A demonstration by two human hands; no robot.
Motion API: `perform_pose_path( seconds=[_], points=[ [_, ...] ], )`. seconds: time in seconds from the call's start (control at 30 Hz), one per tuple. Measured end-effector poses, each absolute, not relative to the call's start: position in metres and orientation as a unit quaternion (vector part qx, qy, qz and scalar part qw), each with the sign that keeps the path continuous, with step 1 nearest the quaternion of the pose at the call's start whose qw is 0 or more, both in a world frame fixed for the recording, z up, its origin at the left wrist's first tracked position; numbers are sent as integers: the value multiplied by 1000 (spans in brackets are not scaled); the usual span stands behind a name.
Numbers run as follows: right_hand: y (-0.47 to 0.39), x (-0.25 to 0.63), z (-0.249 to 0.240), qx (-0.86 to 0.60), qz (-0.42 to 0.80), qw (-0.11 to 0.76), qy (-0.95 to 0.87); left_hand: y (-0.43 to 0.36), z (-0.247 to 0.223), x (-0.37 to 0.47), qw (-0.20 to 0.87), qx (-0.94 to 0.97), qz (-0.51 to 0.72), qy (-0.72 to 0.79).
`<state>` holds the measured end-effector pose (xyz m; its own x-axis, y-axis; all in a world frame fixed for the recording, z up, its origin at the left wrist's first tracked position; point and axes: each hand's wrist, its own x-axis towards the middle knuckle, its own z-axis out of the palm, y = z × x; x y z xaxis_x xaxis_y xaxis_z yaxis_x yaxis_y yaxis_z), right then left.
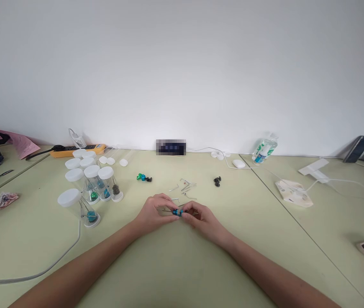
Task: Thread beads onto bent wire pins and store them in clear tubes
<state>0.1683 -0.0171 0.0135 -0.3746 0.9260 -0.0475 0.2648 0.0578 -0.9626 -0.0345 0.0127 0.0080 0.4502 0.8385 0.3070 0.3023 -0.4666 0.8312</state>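
My left hand (pixel 158 214) and my right hand (pixel 202 217) meet over the near middle of the table, fingertips pinched from both sides on a small shiny blue part (pixel 177 212). A thin metal rod sticks out from it toward my left palm. Fingers cover much of the part, so its full shape is hidden. Just beyond my hands lie several thin bent metal rods (pixel 186 186). Farther left is a small cluster of green, blue and black knob-like parts (pixel 143 177). Black knob-like parts (pixel 217 182) sit together to the right.
Several clear tubes with white caps (pixel 69 197), holding coloured parts and rods, stand at left. Behind them lies an orange power strip (pixel 98 149). A clear bottle (pixel 265 149), a white mouse (pixel 238 164) and a paper packet (pixel 293 192) are at right. White cables cross the table.
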Motion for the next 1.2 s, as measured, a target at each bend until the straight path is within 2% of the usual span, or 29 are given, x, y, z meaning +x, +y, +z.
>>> perform_pose_path(
  seconds=[1.2],
  points=[
    [-16, 168, 16, -444, 511, 310, -668, 10, 9, -33, 350, 783, 367, 359]
  ],
)
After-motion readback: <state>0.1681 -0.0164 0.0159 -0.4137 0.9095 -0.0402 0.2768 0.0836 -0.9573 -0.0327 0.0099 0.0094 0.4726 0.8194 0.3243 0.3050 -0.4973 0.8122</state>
